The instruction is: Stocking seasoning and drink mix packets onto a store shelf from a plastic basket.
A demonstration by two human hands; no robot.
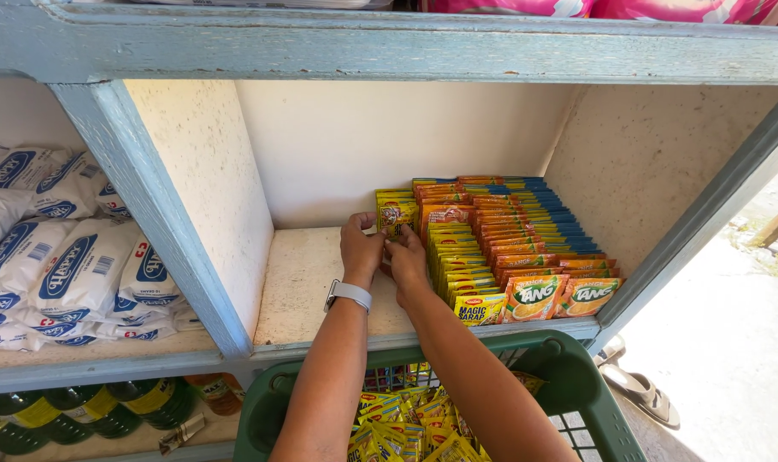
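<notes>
My left hand (pixel 360 251) and my right hand (pixel 406 259) meet deep in the middle shelf compartment (pixel 307 278). Together they hold a small stack of yellow seasoning sachets (pixel 396 214) upright, at the left end of the rows. A watch with a grey band (pixel 348 293) is on my left wrist. To the right stand rows of yellow sachets (pixel 461 274) and orange drink-powder sachets (pixel 543 257), packed on edge. Below my arms a green plastic basket (pixel 577 381) holds several more yellow sachets (pixel 397 423).
White bags with blue print (pixel 72 257) fill the left compartment. Green bottles (pixel 81 411) lie on the lower shelf. Pale blue wooden dividers (pixel 141 197) frame the compartments. Sandals (pixel 637 389) lie on the ground at the right. Pink packs (pixel 662 8) sit on top.
</notes>
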